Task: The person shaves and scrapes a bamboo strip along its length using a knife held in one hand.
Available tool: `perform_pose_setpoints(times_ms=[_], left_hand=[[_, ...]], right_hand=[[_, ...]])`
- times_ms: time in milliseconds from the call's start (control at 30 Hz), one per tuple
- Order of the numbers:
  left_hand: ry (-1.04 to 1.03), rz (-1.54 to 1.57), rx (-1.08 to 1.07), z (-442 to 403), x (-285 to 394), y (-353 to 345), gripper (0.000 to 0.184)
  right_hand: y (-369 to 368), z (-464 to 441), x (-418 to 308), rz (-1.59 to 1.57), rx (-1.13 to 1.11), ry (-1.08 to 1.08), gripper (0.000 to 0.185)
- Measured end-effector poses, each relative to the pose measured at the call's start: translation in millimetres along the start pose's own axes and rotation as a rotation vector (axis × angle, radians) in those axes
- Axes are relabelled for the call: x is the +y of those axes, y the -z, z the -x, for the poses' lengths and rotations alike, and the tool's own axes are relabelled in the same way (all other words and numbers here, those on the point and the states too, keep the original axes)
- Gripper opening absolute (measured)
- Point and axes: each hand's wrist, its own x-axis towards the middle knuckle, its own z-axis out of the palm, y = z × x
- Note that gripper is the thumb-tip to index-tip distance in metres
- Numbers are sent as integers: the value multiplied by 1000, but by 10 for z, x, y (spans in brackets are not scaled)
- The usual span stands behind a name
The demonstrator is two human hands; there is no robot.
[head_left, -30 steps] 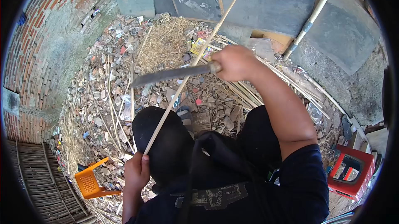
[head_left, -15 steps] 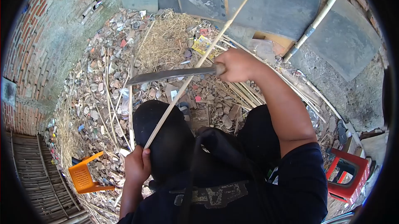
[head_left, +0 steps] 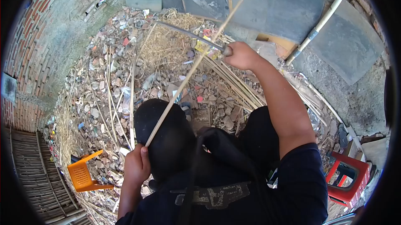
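My left hand (head_left: 137,164) is closed around the lower end of a long, pale bamboo strip (head_left: 180,88). The strip slants up and away to the right, passing over my dark-clothed left knee (head_left: 161,122). My right hand (head_left: 243,55) grips the short handle of a machete (head_left: 190,35), its long blade pointing to the upper left. The blade crosses the strip near its upper part; whether the two touch I cannot tell. Below my right hand, several split bamboo strips (head_left: 236,83) lie on the ground.
Rubble and litter (head_left: 98,87) cover the ground, with dry straw (head_left: 165,43) ahead. An orange plastic chair (head_left: 81,175) lies at the left, and a red plastic stool (head_left: 351,181) is at the right. A brick wall (head_left: 46,37), grey panels (head_left: 275,10) and a pale pole (head_left: 323,18) surround the spot.
The machete has moved up along the strip, away from me, and its blade tip has swung upward. The strip's far end has dipped slightly left. My left hand stays nearly in place.
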Motion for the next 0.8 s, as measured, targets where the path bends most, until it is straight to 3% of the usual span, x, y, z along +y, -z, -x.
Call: perform_pose_setpoints(times_ms=[133, 233, 367, 400, 500, 533, 633, 767, 800], left_hand=[[71, 18, -52, -2, 34, 90, 44], [44, 63, -60, -44, 22, 63, 47], [-19, 89, -69, -59, -105, -5, 48], [13, 115, -86, -10, -77, 15, 48], [41, 146, -81, -57, -12, 90, 48], [39, 126, -74, -36, -55, 70, 48], [45, 62, -48, -15, -29, 35, 46], [-7, -28, 19, -10, 18, -76, 43], [-24, -57, 46, 5, 9, -102, 42]], right_hand=[[-23, 52, 149, 129, 39, 65, 29], [82, 280, -175, 70, -42, 82, 27], [67, 209, -198, 253, -83, 133, 29], [-97, 5, 158, 73, 36, 170, 31], [-6, -76, 170, -52, 53, -50, 31], [-7, -52, 158, 18, 106, 10, 29], [92, 146, -78, 129, -52, 51, 24], [151, 432, -393, 328, -78, 234, 19], [201, 423, -410, 274, -128, 187, 22]])
